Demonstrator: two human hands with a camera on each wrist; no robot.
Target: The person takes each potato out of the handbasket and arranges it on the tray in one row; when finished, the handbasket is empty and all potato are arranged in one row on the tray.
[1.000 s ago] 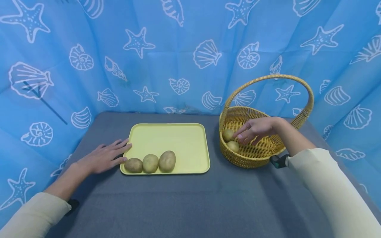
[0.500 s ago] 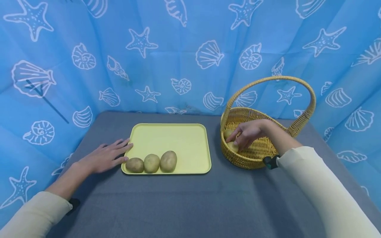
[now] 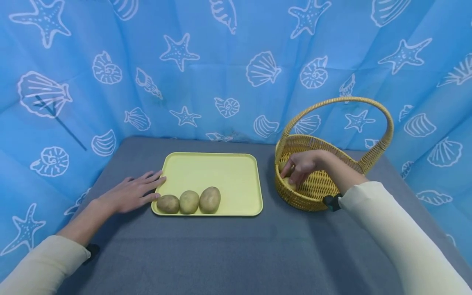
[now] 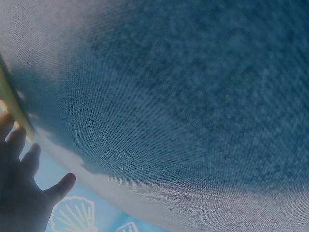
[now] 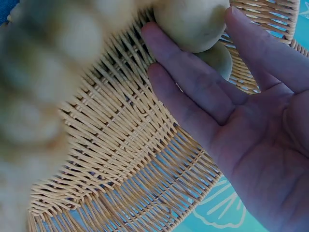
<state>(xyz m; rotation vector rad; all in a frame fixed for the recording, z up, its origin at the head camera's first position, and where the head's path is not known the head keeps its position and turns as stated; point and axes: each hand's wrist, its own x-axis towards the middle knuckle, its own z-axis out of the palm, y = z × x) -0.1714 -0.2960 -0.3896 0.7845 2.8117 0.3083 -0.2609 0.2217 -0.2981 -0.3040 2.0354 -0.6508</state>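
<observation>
Inside the wicker basket (image 3: 300,203), my right hand (image 3: 304,164) pinches a potato (image 5: 193,24) between thumb and fingers. Beside it a second potato (image 5: 218,60) sits partly hidden behind the fingers. My left hand (image 3: 130,194) lies with straight, spread fingers, its fingertips on the left edge of the yellow tray (image 3: 212,170). Three potatoes stand in a row along the tray's front edge: a brownish potato (image 3: 168,204) at the left corner, a rounder potato (image 3: 189,202) in the middle and a larger potato (image 3: 210,200) on the right.
The basket's tall arched handle (image 3: 337,100) rises behind my right hand. A grey cloth (image 3: 221,254) covers the table, and a blue curtain (image 3: 206,57) with white shells and starfish hangs behind and at both sides.
My right hand has lowered into the basket from above, and its fingers have closed around the front potato. The left hand stays at the tray's edge. The head view has shifted slightly.
</observation>
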